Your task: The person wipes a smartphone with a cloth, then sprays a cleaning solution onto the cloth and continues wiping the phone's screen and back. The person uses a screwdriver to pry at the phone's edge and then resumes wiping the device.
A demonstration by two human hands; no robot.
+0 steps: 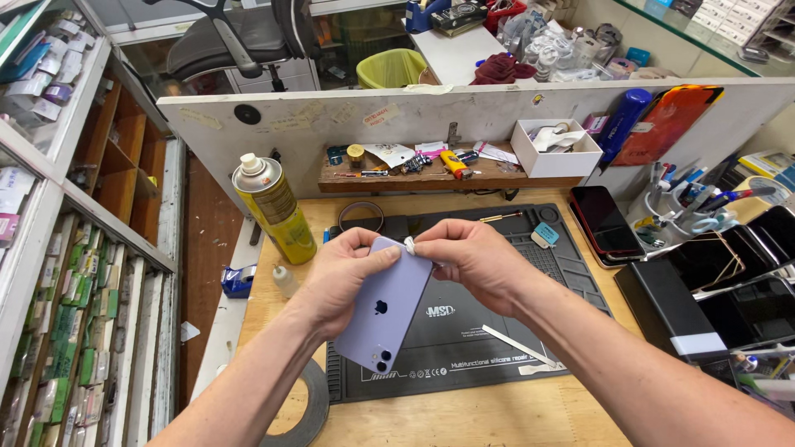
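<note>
Purple phone [387,306] is gripped back-up by left hand [344,277]; right hand [472,257] fingers are pinched on a white wad [410,245] at its edge. Wiping step judged underway; steady rubbing needed.

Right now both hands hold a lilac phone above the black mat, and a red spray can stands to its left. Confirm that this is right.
Not quite: the spray can is yellow, not red, as the head view shows. The rest holds: the left hand and the right hand hold the lilac phone above the black mat, and the can stands to its left.
</note>
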